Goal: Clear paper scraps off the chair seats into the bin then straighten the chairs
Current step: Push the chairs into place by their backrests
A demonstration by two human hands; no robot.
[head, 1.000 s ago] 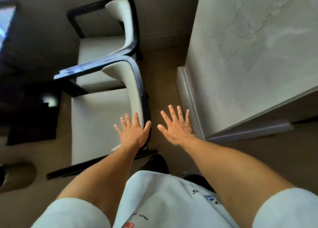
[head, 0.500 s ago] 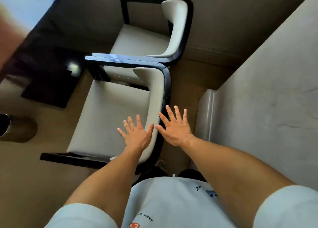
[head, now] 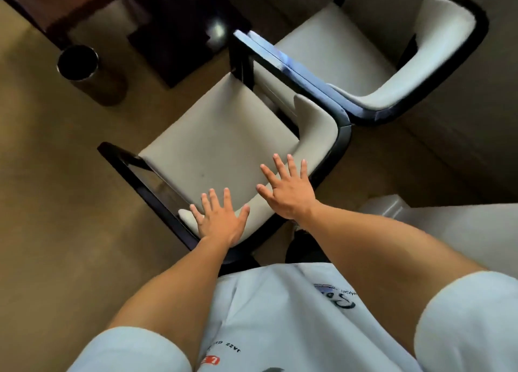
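Observation:
Two white-cushioned chairs with black frames stand side by side. The near chair (head: 213,144) is right below me, and no paper shows on its seat. The far chair (head: 350,54) stands at the upper right, its seat also bare. My left hand (head: 221,220) is spread flat, fingers straight, over the near chair's backrest at its left end. My right hand (head: 288,189) is spread the same way over the backrest farther right. Neither hand holds anything. A round dark metal bin (head: 81,68) stands on the floor at the upper left.
A dark wooden table (head: 157,21) with a block base fills the top left. A pale marble counter base (head: 448,225) sits at the right. Tan floor (head: 56,189) lies open to the left of the near chair.
The view has swung so the chairs now lie diagonally and the bin shows fully. Both hands, still spread, have come over the near chair's backrest; the right hand was beside it before.

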